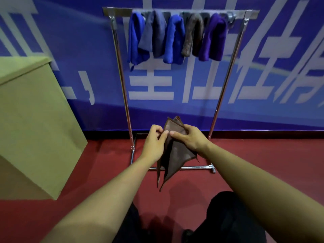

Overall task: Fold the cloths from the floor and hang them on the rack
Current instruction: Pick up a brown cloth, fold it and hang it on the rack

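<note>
We see both hands, left hand (154, 141) and right hand (191, 137), pinching one brown cloth (175, 153) | below the rack (121, 67) | five cloths (175, 37) on its bar

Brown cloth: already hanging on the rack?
No: both the left hand and right hand hold the brown cloth in front of the rack, well below its bar.

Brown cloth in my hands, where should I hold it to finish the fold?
Probably by the top corners of the brown cloth, from above: both the left hand and the right hand pinch near there, and the rest hangs down in loose points.
</note>
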Demonstrator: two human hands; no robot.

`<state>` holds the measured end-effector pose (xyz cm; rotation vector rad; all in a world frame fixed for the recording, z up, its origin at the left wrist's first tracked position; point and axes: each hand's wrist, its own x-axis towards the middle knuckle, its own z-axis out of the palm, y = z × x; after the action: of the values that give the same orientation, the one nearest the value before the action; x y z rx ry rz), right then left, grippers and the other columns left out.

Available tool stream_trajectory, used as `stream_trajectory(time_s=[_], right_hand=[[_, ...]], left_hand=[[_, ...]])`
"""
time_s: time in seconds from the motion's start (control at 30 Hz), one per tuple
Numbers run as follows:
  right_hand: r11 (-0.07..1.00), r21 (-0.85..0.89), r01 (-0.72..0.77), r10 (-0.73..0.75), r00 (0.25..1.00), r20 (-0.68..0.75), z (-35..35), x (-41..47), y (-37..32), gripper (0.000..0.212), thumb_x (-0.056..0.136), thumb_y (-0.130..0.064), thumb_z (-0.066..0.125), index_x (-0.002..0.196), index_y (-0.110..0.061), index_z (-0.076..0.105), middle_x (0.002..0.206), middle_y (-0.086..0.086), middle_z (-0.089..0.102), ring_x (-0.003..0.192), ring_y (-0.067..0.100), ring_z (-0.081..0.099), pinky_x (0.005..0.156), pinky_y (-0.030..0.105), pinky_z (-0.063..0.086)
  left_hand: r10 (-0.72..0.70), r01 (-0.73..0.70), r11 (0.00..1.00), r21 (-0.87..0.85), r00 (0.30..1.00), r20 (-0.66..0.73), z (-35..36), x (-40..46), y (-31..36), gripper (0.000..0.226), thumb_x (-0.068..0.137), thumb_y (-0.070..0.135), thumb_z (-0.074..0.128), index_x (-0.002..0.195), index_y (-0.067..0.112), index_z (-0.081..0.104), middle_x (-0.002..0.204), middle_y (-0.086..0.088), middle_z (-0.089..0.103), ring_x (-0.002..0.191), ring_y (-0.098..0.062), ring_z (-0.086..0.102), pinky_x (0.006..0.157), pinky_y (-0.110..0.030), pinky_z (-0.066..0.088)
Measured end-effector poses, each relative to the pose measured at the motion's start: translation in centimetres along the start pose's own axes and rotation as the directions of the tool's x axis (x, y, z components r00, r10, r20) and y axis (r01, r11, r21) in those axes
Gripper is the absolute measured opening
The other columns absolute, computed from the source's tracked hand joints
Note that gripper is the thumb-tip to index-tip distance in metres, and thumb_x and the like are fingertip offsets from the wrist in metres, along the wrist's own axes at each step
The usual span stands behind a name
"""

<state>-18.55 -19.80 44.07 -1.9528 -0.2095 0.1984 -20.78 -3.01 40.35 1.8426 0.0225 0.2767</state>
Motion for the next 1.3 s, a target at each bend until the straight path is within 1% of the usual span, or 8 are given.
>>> stream_trajectory(time_s=[0.1,0.27,0.37,0.5,0.77,0.97,1.13,1.3], right_hand=[[0.981,-0.184,0.057,-0.062,0.998,-0.019,-0.8,-0.7,-0.5,0.057,0.079,-0.036,0.082,0.128,-0.02,0.055,0.11,-0.008,0.068,0.092,0.005,0.067,0.081,0.022,0.054],[0.923,-0.381,0.053,-0.009,0.993,0.117,-2.4,-1.5,-0.2,0.084,0.083,-0.042,0.076,0.149,-0.03,0.026,0.123,0.0,0.064,0.103,0.018,0.067,0.091,0.035,0.054],[0.861,-0.495,0.118,-0.041,0.986,0.164,-2.9,-2.0,-0.6,0.079,0.079,-0.046,0.078,0.143,-0.029,0.037,0.124,-0.003,0.058,0.108,0.018,0.062,0.095,0.034,0.051],[0.951,-0.262,0.166,-0.122,0.977,0.177,-2.9,-2.0,-1.9,0.028,0.086,-0.036,0.075,0.107,-0.018,0.071,0.102,-0.001,0.074,0.091,0.01,0.07,0.088,0.035,0.056],[0.977,0.147,0.153,-0.16,0.986,0.04,-1.4,-3.2,-4.2,0.027,0.101,-0.031,0.054,0.114,-0.011,0.067,0.107,0.003,0.075,0.101,0.013,0.071,0.084,0.024,0.056],[0.781,0.613,-0.123,0.01,0.983,0.185,-1.3,-3.2,-6.4,0.03,0.102,-0.028,0.052,0.121,-0.005,0.058,0.099,0.012,0.073,0.093,0.023,0.071,0.082,0.035,0.057],[0.664,0.733,-0.149,-0.044,0.97,0.238,-2.0,-3.0,-6.9,0.039,0.098,-0.009,0.056,0.135,-0.018,0.055,0.113,0.014,0.069,0.1,0.027,0.069,0.078,0.038,0.058],[0.716,0.682,-0.147,-0.017,0.974,0.227,-2.4,-2.5,-5.6,0.076,0.089,0.008,0.061,0.144,-0.041,0.041,0.128,0.021,0.061,0.106,0.032,0.068,0.084,0.041,0.058]], left_hand=[[0.019,-0.019,1.0,-0.007,1.0,-0.011,-0.9,0.0,1.6,0.019,0.1,0.025,0.061,0.092,0.016,0.046,0.065,0.002,0.048,0.05,-0.001,0.038,0.052,-0.017,0.033],[0.054,-0.054,0.999,0.002,0.998,-0.015,-2.0,0.2,3.6,0.016,0.097,0.026,0.064,0.089,0.023,0.051,0.074,0.003,0.062,0.066,-0.006,0.058,0.059,-0.012,0.042],[0.065,-0.064,0.998,-0.009,0.998,0.027,-2.3,0.3,4.7,0.017,0.095,0.03,0.068,0.088,0.028,0.053,0.078,-0.004,0.072,0.073,-0.014,0.069,0.065,-0.025,0.05],[0.119,-0.125,0.991,0.049,0.988,0.102,-2.1,0.0,6.2,0.017,0.094,0.035,0.069,0.092,0.025,0.055,0.077,-0.007,0.073,0.07,-0.02,0.07,0.065,-0.035,0.054],[-0.198,0.198,0.98,-0.033,0.98,-0.012,-2.7,0.0,3.8,0.038,0.096,0.055,0.056,0.116,0.023,0.057,0.112,0.001,0.067,0.103,-0.018,0.062,0.083,-0.024,0.046],[-0.602,0.74,0.578,-0.344,0.672,0.432,-1.8,-4.5,0.3,0.088,0.078,0.085,0.05,0.127,0.014,0.067,0.122,-0.005,0.072,0.113,-0.024,0.068,0.101,-0.042,0.051],[-0.574,0.914,0.274,-0.3,0.406,0.712,-0.9,-6.9,-0.1,0.059,0.079,0.063,0.067,0.086,0.006,0.077,0.089,-0.009,0.075,0.083,-0.024,0.07,0.088,-0.04,0.053],[-0.644,0.783,0.346,-0.517,0.599,0.476,-0.2,-4.7,-1.3,0.033,0.092,0.035,0.057,0.103,0.008,0.072,0.098,-0.013,0.075,0.089,-0.029,0.07,0.08,-0.037,0.057]])
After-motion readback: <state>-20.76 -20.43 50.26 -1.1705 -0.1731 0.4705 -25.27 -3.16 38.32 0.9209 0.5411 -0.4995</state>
